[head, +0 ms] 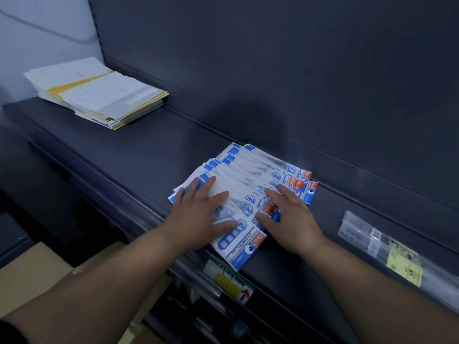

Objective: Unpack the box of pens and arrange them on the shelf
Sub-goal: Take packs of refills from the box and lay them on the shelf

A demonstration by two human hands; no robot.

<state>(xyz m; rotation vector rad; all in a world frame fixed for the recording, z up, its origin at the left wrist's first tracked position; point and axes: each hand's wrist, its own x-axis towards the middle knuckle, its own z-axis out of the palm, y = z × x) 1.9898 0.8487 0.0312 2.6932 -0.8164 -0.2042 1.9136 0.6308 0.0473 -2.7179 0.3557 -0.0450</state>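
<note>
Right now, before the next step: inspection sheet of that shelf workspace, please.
Surface: dark shelf, flat, dimly lit.
Job's things: blue-and-white pen packs fanned in an overlapping pile on the shelf, near its front edge.
Clutter: paper stack at far left; clear packets at right.
Grippers: left hand and right hand both lie flat on the packs, fingers straight.
Cables: thin line on the pale wall, maybe a cable.
Surroundings: dark back panel; cardboard box below left; price label on the shelf edge.
</note>
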